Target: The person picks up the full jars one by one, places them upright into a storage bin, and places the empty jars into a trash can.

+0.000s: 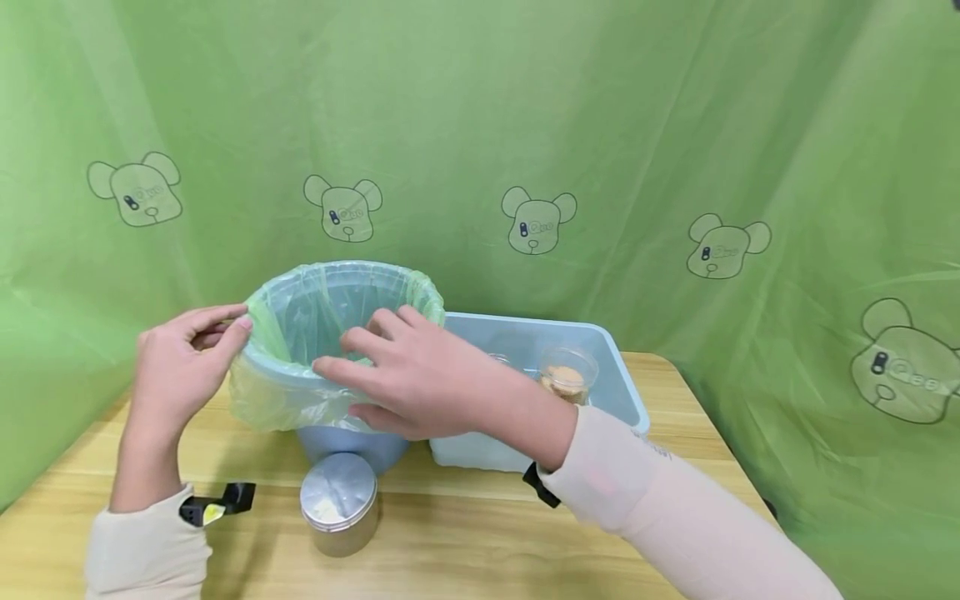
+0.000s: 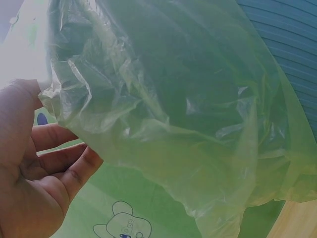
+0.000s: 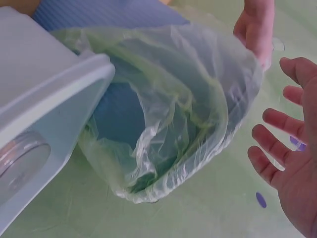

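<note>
A translucent green plastic bag [image 1: 281, 408] lines a blue ribbed bin [image 1: 352, 446], its edge folded down over the rim. At the left side of the rim my left hand [image 1: 183, 358] pinches the bag between thumb and fingers. The same hand [image 2: 44, 173] shows at the bag's edge in the left wrist view. My right hand [image 1: 420, 375] hovers by the bin's front right, fingers spread and loosely bent. In the right wrist view this hand [image 3: 297, 134] holds nothing and looks apart from the bag.
A lidded silver tin [image 1: 339, 504] stands in front of the bin on the wooden table [image 1: 465, 542]. To the bin's right sits a light blue tray [image 1: 630, 392]. Inside it is a clear cup [image 1: 568, 375] with tan contents. Green curtain [image 1: 480, 108] hangs behind.
</note>
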`<state>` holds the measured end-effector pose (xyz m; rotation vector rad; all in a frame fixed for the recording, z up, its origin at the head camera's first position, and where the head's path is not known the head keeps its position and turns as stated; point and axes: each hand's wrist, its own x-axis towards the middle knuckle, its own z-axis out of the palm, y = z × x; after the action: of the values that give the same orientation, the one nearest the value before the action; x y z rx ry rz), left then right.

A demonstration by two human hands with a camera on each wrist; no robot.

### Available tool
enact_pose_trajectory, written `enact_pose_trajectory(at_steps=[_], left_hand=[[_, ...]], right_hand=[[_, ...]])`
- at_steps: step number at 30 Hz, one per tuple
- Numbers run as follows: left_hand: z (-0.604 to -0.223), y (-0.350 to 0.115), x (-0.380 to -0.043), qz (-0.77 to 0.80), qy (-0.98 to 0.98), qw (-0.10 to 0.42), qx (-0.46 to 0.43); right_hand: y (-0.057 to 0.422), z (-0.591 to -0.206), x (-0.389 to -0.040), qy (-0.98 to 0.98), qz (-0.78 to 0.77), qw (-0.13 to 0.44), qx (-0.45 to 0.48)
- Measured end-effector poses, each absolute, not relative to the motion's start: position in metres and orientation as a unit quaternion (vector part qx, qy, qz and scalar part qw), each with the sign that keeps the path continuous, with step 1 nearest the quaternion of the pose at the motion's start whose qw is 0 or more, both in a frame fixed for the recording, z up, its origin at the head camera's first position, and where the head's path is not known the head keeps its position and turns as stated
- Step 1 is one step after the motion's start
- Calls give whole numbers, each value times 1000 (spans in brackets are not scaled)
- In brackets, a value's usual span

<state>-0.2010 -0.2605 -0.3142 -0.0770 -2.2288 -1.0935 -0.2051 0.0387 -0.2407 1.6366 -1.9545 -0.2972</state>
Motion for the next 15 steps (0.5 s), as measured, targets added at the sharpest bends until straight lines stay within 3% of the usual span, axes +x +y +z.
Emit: enact_pose_trajectory(at_steps=[15], left_hand=[[-314,-259,-200,-417,-848,327,-32]], right_hand=[[34,-262,-185,-710,-129,275,636]])
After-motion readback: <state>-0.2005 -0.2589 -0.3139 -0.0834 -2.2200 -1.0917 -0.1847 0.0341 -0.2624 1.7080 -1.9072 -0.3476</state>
